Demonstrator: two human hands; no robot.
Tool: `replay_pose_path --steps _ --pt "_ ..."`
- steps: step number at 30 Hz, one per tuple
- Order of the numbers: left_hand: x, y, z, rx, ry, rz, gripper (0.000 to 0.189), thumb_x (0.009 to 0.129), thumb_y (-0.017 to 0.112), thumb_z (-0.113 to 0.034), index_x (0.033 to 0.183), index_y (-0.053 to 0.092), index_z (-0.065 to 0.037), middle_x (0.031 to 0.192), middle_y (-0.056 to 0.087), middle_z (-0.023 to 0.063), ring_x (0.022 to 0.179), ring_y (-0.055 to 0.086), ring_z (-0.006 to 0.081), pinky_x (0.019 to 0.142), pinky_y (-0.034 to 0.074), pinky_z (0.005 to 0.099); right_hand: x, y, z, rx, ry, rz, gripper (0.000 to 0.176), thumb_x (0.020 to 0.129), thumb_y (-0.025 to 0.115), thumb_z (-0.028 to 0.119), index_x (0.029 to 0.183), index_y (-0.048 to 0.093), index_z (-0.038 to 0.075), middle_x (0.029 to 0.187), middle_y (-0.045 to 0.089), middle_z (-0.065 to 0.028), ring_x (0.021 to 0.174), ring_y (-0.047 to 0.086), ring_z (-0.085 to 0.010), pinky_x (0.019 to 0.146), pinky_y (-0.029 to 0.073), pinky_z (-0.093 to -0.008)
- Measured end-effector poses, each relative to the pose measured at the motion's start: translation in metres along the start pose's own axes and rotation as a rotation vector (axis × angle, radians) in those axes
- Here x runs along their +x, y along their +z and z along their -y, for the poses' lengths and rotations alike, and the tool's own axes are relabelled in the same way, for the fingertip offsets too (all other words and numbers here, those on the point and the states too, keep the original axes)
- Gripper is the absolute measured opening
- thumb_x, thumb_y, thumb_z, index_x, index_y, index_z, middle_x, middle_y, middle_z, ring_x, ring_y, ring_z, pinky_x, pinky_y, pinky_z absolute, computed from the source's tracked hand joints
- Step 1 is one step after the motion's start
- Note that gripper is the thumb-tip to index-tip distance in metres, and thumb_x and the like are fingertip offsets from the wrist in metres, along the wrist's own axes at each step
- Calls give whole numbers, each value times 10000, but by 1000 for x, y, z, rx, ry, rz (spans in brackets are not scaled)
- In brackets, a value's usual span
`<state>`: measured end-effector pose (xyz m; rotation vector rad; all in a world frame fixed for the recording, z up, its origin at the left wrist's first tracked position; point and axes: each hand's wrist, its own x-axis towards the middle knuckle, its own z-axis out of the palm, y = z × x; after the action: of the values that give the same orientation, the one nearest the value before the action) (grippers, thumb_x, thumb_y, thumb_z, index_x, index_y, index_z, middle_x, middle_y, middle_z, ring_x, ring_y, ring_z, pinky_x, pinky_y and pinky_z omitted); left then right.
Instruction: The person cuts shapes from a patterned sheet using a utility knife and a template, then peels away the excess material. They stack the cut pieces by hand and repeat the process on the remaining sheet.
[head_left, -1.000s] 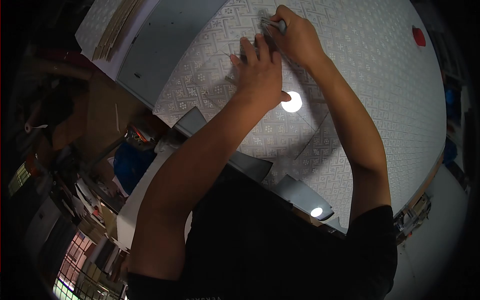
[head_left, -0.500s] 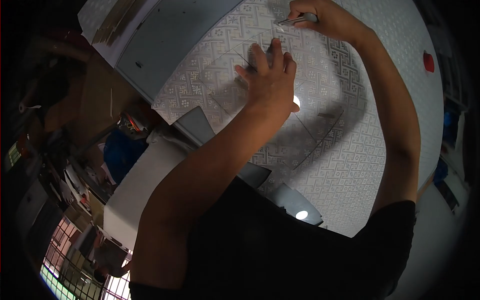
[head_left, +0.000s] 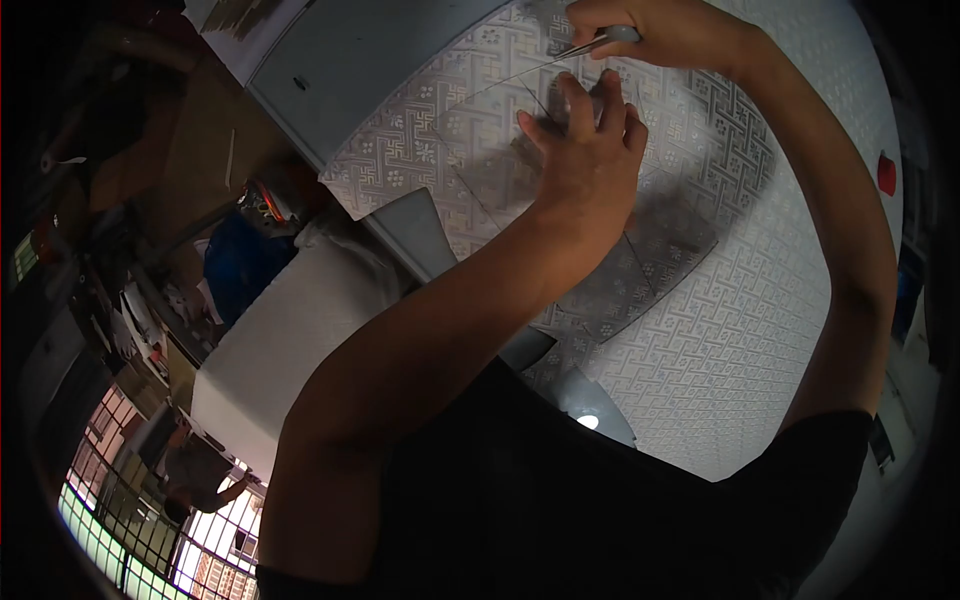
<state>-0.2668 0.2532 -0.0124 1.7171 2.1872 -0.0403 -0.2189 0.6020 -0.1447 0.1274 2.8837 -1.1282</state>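
Note:
My left hand (head_left: 590, 145) lies with its fingers spread on a clear sheet (head_left: 680, 240) with thin dark edge lines. Under the sheet, a grey patterned cloth (head_left: 720, 370) covers the table. Near the top of the view my right hand (head_left: 650, 30) is closed around a slim metal tool (head_left: 590, 45). The tool's thin tip points left, just beyond my left fingertips, at the sheet's far side. What the tip touches is too small to tell.
Grey panels (head_left: 340, 80) lie at the upper left. A small grey piece (head_left: 415, 230) sits by my left forearm. A red object (head_left: 886, 175) rests at the right. A blue bag (head_left: 240, 262) and another person (head_left: 200, 470) are at the left.
The view has shifted, so the table and both arms appear further right. My left hand stays spread on the sheet, and my right hand still holds the tool, its tip pointing left.

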Motion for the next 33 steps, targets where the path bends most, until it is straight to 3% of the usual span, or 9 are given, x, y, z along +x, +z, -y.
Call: replay_pose_path --steps 8,9,13,23,25,26,28,32,33 --pt "0 4 -1 -59 -36 -5 1067 676 905 -455 1498 399 0 1594 234 243 1457 169 566 947 415 809 104 81 207 15 -199 169 210 903 752 137 1069 649 60 1039 747 -92 979 719 -302 837 556 -381" --pt "1 8 -1 -78 -30 -28 923 750 831 -376 1500 422 -25 1592 250 244 1453 173 563 950 381 835 107 82 217 12 -224 191 211 902 752 137 1070 650 59 1040 747 -92 980 719 -301 838 556 -382" --pt "4 14 -3 -129 -31 -78 688 861 705 -234 1486 476 -59 1572 296 246 1449 172 562 954 316 883 115 83 243 -14 -306 287 215 900 751 136 1073 651 57 1044 747 -91 984 718 -299 840 556 -383" --pt "3 17 -3 -181 -32 -108 699 842 717 -226 1473 483 -37 1553 340 220 1467 204 498 969 263 905 101 83 257 -5 -431 292 231 901 746 164 1066 642 41 1049 740 -91 993 711 -291 828 551 -404" --pt "2 20 -2 -155 -17 -66 1100 620 940 -376 1502 402 3 1576 287 216 1477 173 513 960 349 850 94 77 265 30 -408 276 233 904 743 177 1063 639 41 1035 737 -93 980 710 -294 817 548 -409" --pt "-1 22 -4 -161 -22 -72 1100 620 940 -376 1502 402 3 1576 287 216 1477 173 513 960 349 850 88 67 279 96 -290 334 230 907 739 182 1060 635 46 1016 733 -92 961 708 -298 808 542 -413" --pt "-6 27 -6 -154 -61 -134 1030 641 930 -370 1476 449 -6 1581 317 196 1481 224 469 1046 296 795 77 59 293 154 -169 390 227 911 736 188 1057 631 50 996 730 -90 942 705 -302 800 537 -418" --pt "-1 31 -6 -265 -39 -108 957 657 921 -334 1455 494 -21 1559 389 174 1482 288 408 1130 237 711 63 62 294 43 -338 410 206 897 735 157 1039 624 56 973 722 -96 910 698 -317 792 531 -431" --pt "0 32 -6 -264 -74 -73 764 802 759 -265 1482 472 -66 1562 400 140 1485 307 378 1115 242 722 62 63 294 33 -405 392 202 891 735 144 1032 621 55 972 721 -99 909 697 -322 791 533 -434"
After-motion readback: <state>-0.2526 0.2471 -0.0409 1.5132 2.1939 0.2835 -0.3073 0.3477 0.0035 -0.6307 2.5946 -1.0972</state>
